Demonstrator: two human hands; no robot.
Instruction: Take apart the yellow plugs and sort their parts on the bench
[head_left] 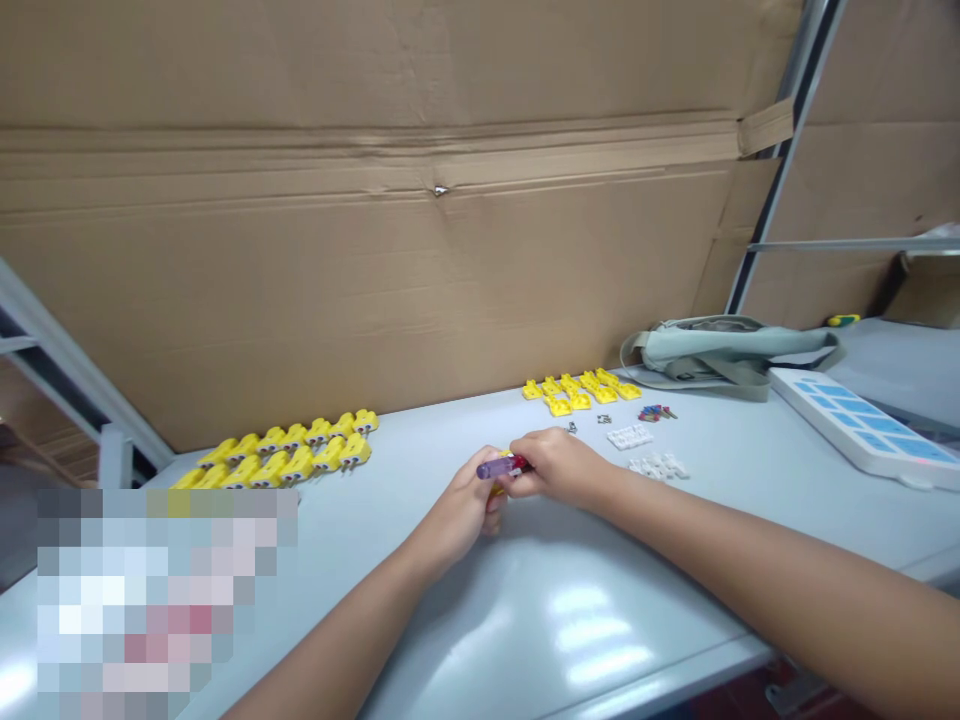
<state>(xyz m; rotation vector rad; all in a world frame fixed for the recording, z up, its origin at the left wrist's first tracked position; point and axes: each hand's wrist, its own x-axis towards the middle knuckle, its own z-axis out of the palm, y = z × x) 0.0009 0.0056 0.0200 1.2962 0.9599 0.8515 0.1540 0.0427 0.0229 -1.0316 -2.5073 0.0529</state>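
My right hand is closed around a screwdriver with a purple and red see-through handle; its shaft is hidden. Right beside it, my left hand has its fingers curled round a yellow plug, of which only small yellow bits show. Both hands meet above the middle of the table. To the left stand two rows of yellow plugs with metal pins. Beyond my right hand lie several yellow plug shell halves, in rows.
On the grey-white table lie small metal parts, coloured pieces, and white parts with more white pieces nearer. A grey-green bag and a white-and-blue case are at the right. Cardboard walls the back.
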